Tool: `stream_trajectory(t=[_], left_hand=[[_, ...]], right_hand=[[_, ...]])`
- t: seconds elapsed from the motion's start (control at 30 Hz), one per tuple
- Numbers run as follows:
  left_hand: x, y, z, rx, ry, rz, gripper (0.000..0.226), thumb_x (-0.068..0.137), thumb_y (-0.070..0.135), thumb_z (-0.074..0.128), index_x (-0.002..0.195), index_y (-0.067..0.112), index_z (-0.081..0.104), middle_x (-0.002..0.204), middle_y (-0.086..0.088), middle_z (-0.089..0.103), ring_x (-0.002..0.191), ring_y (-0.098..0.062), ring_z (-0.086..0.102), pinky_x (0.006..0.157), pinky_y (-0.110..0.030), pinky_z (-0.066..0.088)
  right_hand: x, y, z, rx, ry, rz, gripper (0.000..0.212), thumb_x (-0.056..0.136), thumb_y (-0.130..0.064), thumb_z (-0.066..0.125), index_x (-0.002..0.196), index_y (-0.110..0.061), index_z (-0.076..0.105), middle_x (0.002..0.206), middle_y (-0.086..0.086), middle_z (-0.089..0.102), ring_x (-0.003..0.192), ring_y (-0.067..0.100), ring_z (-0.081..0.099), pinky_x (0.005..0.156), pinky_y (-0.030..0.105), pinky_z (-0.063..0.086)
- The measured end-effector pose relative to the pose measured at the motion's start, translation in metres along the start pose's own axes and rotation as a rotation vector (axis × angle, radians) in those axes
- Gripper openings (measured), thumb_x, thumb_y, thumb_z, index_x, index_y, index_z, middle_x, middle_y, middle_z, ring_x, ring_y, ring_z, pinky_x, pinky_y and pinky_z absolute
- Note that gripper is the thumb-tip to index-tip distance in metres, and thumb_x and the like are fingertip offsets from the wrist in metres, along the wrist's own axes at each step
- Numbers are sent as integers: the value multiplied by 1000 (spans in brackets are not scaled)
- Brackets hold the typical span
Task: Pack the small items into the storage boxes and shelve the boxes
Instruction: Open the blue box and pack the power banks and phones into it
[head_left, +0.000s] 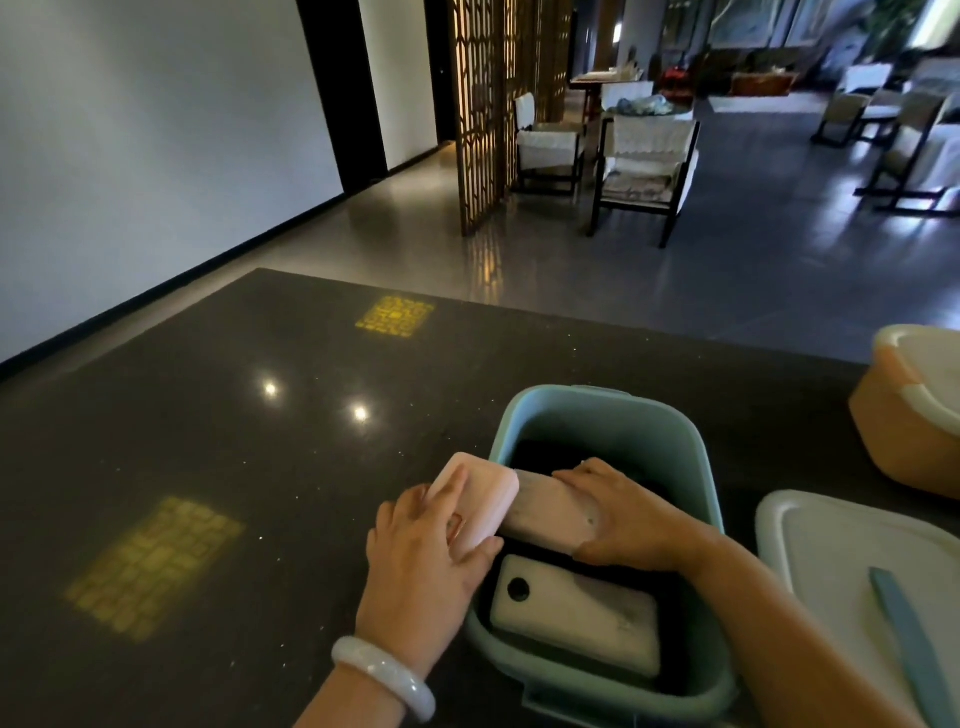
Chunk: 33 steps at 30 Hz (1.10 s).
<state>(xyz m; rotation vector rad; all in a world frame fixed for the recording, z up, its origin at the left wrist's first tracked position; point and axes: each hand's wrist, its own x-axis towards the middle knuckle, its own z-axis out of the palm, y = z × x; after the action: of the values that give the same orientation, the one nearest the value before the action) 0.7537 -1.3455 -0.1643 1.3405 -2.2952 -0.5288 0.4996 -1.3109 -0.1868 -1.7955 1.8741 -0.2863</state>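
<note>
We note both the left hand (423, 558) and right hand (621, 514) grasping a pink case (511, 506), possibly a pouch, over the teal storage box (602, 415) holding a white power bank (576, 613).

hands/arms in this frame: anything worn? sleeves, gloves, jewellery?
Both forearms are bare in view, with no sleeves or gloves. The left hand has a smooth, pale, whitish bangle round its wrist. The right hand shows no ring, watch or band.

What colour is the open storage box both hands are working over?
Teal, a muted blue-green; the storage box shows best in the head view.
</note>
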Motion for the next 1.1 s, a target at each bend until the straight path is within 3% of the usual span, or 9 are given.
stream_trajectory(t=[0.17, 0.33, 0.53, 0.6, 0.7, 0.8, 0.9, 1.0, 1.1], left_hand=[[-1, -1, 1, 23, -2, 12, 80, 83, 61, 54, 147, 49, 8, 137, 13, 31, 118, -4, 26, 102, -25, 25], [-1, 0, 1, 31, 3, 12, 80, 84, 61, 54, 147, 48, 8, 137, 14, 30, 119, -5, 25, 104, -26, 27], [1, 2, -2, 36, -22, 3, 79, 84, 61, 54, 147, 49, 7, 136, 14, 31, 118, -5, 26, 102, -26, 26], [1, 4, -4, 12, -31, 12, 78, 83, 61, 55, 146, 50, 8, 135, 15, 31, 116, -4, 25, 99, -24, 25], [3, 14, -5, -52, -2, 52, 77, 81, 61, 55, 144, 50, 12, 131, 16, 34, 108, 0, 25, 96, -23, 27], [11, 31, -3, -66, 44, 92, 79, 82, 58, 59, 145, 45, 13, 132, 15, 35, 113, 0, 28, 101, -24, 30], [17, 53, -1, -86, 36, 108, 82, 84, 50, 63, 146, 41, 11, 136, 11, 34, 121, -6, 30, 105, -28, 31], [24, 62, -1, -156, -30, 91, 83, 84, 49, 64, 147, 37, 11, 137, 8, 34, 124, -9, 33, 104, -31, 36], [35, 60, -8, -460, -155, 3, 72, 85, 54, 59, 145, 39, 22, 131, 11, 45, 114, -4, 49, 88, -24, 48]], right_hand=[[-2, 0, 1, 14, -29, -17, 94, 66, -57, 70, 144, -46, 18, 138, -20, 28, 121, -2, 30, 93, 17, 23], [-6, -5, 0, 26, -30, -14, 92, 68, -55, 70, 143, -47, 18, 141, -18, 30, 104, -9, 32, 85, 11, 25], [-14, -15, -3, 26, -29, 21, 93, 72, -52, 71, 146, -42, 15, 148, -16, 24, 120, -3, 27, 102, 20, 20], [-19, -22, -8, 44, 68, 27, 91, 73, -53, 72, 146, -40, 19, 144, -21, 24, 128, -4, 21, 109, 23, 17], [-28, -47, -16, 247, 382, 95, 54, 83, -43, 66, 132, -37, 46, 124, -24, 46, 114, -7, 44, 98, 19, 36], [-32, -79, -10, 550, 412, 176, 10, 93, -35, 55, 101, -34, 61, 89, -13, 68, 81, -1, 64, 72, 13, 47], [-38, -98, -5, 1053, 359, 214, 19, 96, -31, 52, 102, -19, 65, 87, 0, 74, 79, 14, 71, 69, 28, 57], [-43, -92, -9, 1192, 368, 240, 24, 98, -28, 48, 108, -13, 65, 92, 8, 73, 85, 24, 70, 69, 32, 55], [-48, -78, -13, 1267, 326, 235, 25, 98, -27, 48, 112, -14, 64, 97, 10, 73, 90, 27, 70, 72, 37, 57]])
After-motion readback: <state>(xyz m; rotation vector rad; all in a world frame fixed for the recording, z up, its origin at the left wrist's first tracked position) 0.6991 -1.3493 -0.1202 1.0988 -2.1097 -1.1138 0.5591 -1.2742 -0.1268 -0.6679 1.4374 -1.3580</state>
